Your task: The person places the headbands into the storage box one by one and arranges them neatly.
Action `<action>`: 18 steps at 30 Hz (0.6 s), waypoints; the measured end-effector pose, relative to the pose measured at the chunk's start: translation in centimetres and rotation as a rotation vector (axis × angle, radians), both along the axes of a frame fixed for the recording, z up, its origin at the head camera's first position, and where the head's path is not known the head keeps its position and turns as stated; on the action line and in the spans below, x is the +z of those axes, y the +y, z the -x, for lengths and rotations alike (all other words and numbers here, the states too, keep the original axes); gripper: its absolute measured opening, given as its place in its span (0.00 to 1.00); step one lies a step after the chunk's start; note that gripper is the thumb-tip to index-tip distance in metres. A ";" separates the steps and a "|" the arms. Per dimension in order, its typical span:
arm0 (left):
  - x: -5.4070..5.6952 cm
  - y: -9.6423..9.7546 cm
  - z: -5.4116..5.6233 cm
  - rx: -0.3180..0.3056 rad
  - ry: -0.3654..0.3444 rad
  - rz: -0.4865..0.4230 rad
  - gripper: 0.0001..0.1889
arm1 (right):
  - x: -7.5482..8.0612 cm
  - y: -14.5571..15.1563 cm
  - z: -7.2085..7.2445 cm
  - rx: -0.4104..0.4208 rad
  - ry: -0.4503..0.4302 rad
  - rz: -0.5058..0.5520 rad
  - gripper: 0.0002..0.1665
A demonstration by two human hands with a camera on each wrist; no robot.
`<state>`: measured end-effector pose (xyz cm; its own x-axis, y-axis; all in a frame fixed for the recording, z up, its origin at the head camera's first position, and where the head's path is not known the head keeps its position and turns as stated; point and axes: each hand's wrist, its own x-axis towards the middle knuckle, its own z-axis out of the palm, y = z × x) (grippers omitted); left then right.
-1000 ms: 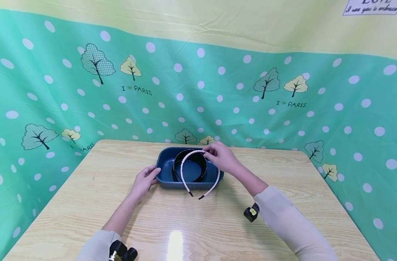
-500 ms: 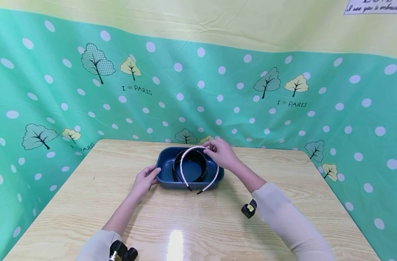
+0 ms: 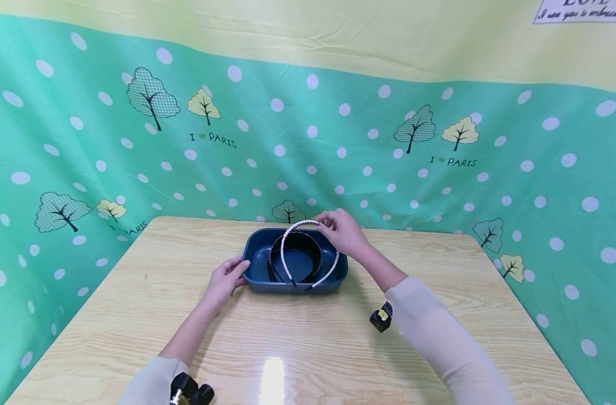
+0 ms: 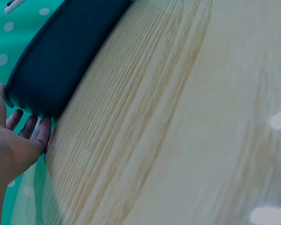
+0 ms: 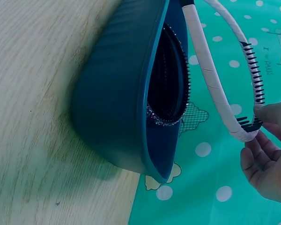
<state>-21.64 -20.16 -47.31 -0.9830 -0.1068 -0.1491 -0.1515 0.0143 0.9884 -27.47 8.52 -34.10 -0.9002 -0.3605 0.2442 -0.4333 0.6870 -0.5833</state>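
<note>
My right hand [image 3: 342, 232] pinches a white headband [image 3: 283, 253] near the top of its arch and holds it above the basin. In the right wrist view, small black comb teeth line the inside of the white headband [image 5: 208, 70], and its tip is black. A dark blue rectangular basin [image 3: 295, 288] stands on the table. Inside it lie black headbands [image 3: 315, 264]; how many cannot be told. The right wrist view shows sparkly beads and teeth on a black headband [image 5: 182, 70]. My left hand [image 3: 225, 281] grips the basin's left end, thumb at the rim and fingers at the outside wall.
The pale wood table [image 3: 414, 337] extends around the basin, its back edge just behind. A green dotted curtain [image 3: 338, 140] hangs behind and along both sides. Each wrist carries a small black camera [image 3: 381, 318].
My right hand has raised the white headband and moved it back, so its black tips now appear over the basin's front wall instead of in front of it. My left hand stays put.
</note>
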 end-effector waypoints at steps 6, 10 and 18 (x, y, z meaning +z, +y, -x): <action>-0.1 0.0 0.1 0.000 0.003 -0.002 0.33 | -0.3 0.1 0.7 -0.027 -0.003 0.014 0.11; -0.1 0.0 0.1 0.000 0.004 -0.001 0.33 | -0.3 0.2 1.0 -0.050 -0.013 0.018 0.11; -0.1 -0.1 0.0 0.001 0.004 -0.003 0.33 | -0.6 0.0 1.6 -0.072 0.003 0.023 0.13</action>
